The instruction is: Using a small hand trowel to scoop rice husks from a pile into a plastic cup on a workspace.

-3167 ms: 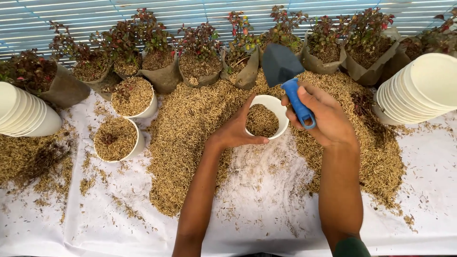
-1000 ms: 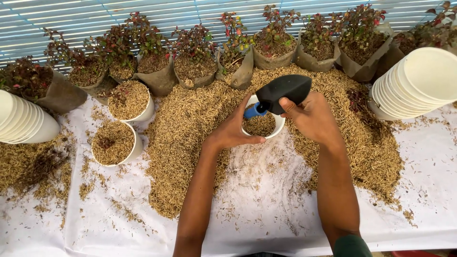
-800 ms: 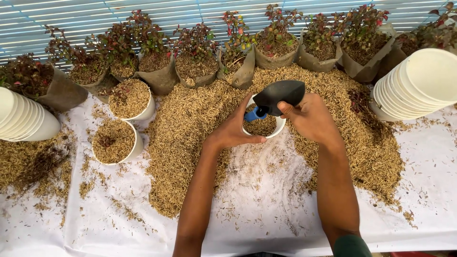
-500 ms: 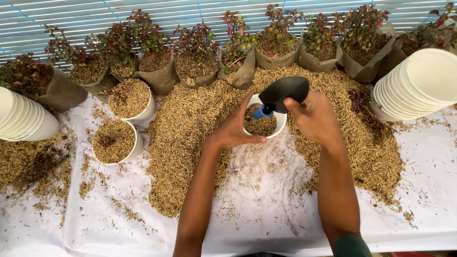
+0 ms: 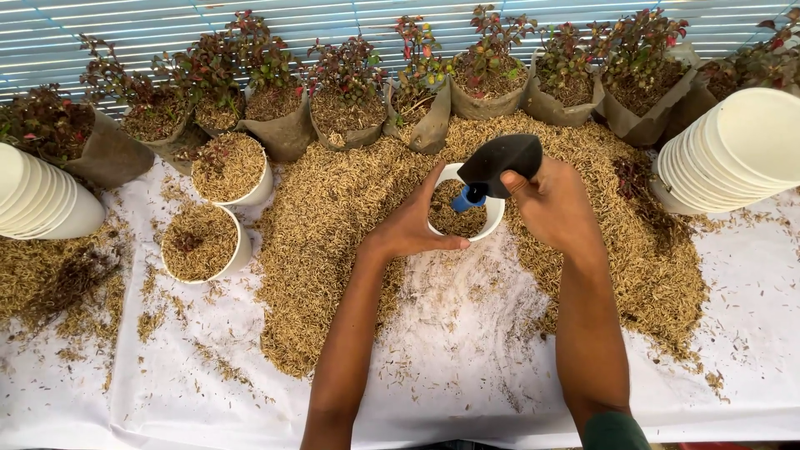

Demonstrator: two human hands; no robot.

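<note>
A white pot (image 5: 493, 223), partly filled with rice husk, sits in the middle of a big husk heap (image 5: 333, 217). My left hand (image 5: 412, 223) wraps around the pot's near left rim and steadies it. My right hand (image 5: 554, 204) grips a trowel with a black scoop (image 5: 502, 156) and a blue handle; the scoop is tipped over the pot's far rim, with the blue neck pointing down into the pot.
Two husk-filled white pots (image 5: 202, 242) (image 5: 231, 169) stand at left. Stacks of empty white pots lie at far left (image 5: 42, 200) and far right (image 5: 733, 154). Red-leaved seedlings in brown grow bags (image 5: 350, 117) line the back. A white sheet (image 5: 467, 367) covers the table.
The trowel swung from upright beside the pot to lying over it, and the scoop has now tipped over the rim. My left hand has stayed on the pot.
</note>
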